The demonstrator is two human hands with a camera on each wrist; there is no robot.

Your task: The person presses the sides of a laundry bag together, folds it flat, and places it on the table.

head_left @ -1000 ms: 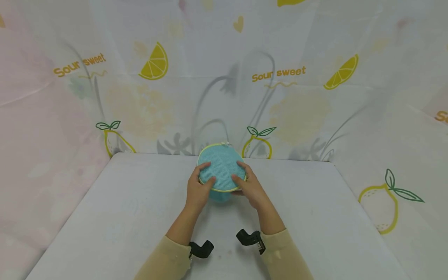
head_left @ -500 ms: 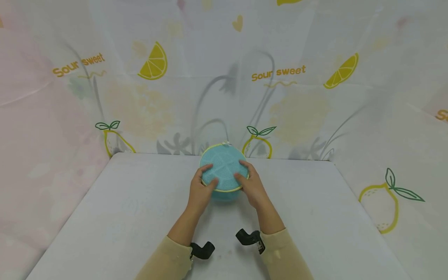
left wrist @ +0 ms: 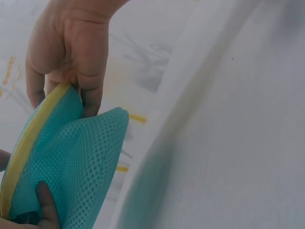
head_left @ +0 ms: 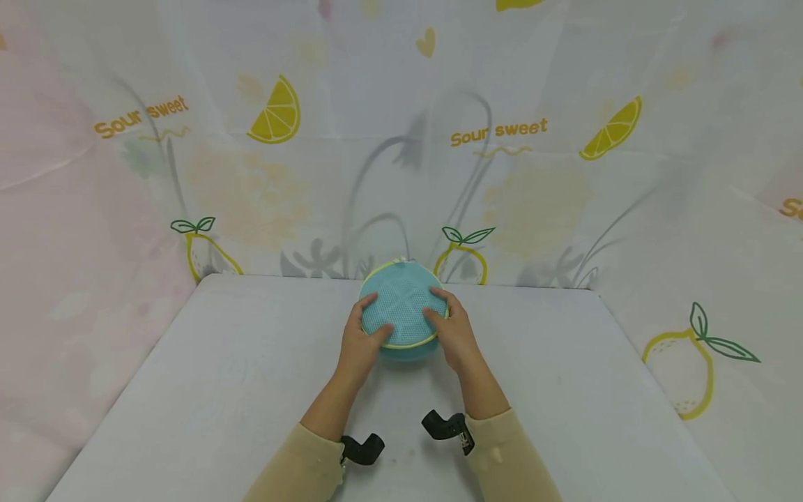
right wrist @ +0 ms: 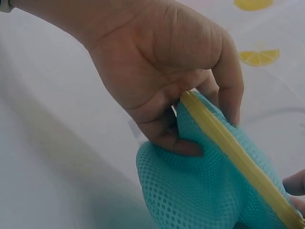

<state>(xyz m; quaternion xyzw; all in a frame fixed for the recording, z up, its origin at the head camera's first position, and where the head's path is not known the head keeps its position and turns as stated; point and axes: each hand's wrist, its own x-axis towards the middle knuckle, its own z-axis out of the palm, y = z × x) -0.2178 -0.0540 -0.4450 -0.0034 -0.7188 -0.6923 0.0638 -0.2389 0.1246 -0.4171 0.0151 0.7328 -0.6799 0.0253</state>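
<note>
A round turquoise mesh bag with yellow piping is held up over the table in the head view, its round face tilted toward me. My left hand grips its left edge, thumb across the mesh and fingers around the rim. On the other edge, my right hand grips it likewise. In the left wrist view, the mesh bulges out below the yellow edging. The right wrist view shows the right hand pinching the yellow-edged rim. What the bag may contain is hidden.
A white table spreads beneath the hands. Behind it hangs a pale curtain printed with lemons and lettering, close past the far edge. Black wrist cameras, such as the left one, stick out from both sleeves.
The bag and both hands have shifted slightly to the right. Its top edge now sits a touch lower, and the lower bulge has swung a little right. Both hands keep their grip.
</note>
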